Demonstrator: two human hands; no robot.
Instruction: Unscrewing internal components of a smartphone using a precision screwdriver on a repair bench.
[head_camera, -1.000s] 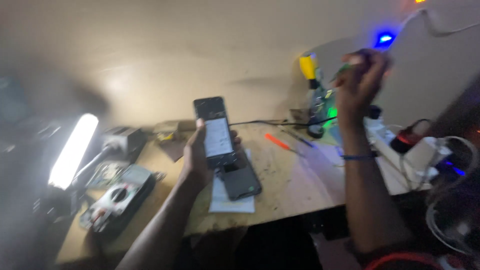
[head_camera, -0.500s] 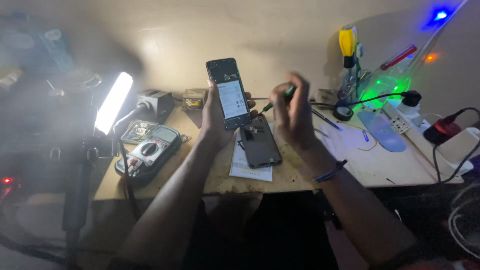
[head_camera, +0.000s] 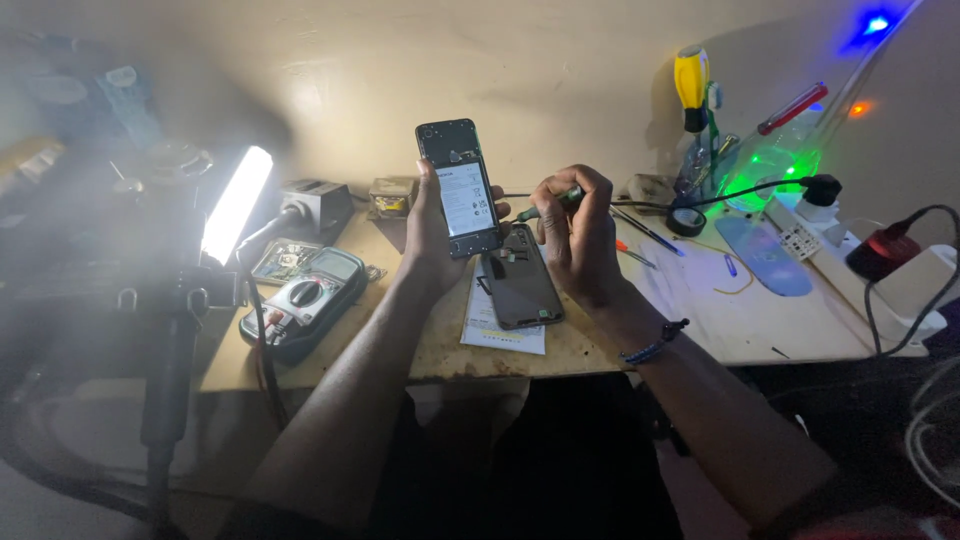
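Observation:
My left hand (head_camera: 432, 228) holds an opened phone (head_camera: 460, 187) upright above the bench, its bare back with the battery facing me. My right hand (head_camera: 580, 232) grips a thin green-handled screwdriver (head_camera: 543, 207), whose tip points left at the phone's lower right edge. Under both hands a dark back cover (head_camera: 521, 291) lies flat on a white paper sheet (head_camera: 497, 327) on the wooden bench (head_camera: 700, 330).
A multimeter (head_camera: 306, 297) and a bright bar lamp (head_camera: 236, 203) stand at the left. At the right are a white power strip (head_camera: 880, 285) with plugs, a blue flat piece (head_camera: 765, 255), a magnifier (head_camera: 687, 221) and a holder with a yellow screwdriver (head_camera: 690, 85).
My right hand came down from the tool holder at the right with the screwdriver and now sits beside the phone. The view has swung left and steadied.

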